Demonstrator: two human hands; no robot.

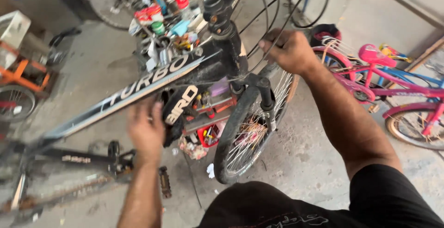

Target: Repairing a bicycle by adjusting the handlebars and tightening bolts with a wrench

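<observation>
A black and white bicycle frame (138,85) runs from lower left up to its head tube. My left hand (147,128) is blurred and rests under the down tube, fingers curled against it. My right hand (289,50) is up by the fork (266,96), pinching a thin black cable (273,41) between thumb and fingers. The front wheel (247,135) hangs below the fork, turned toward me. A pedal (164,182) and crank sit low at the left.
A pink child's bicycle (384,78) stands at the right. A cluttered stand of cans, bottles and tools (169,22) sits behind the frame. A red tool tray (208,135) lies on the concrete floor. An orange cart (23,71) is at the far left.
</observation>
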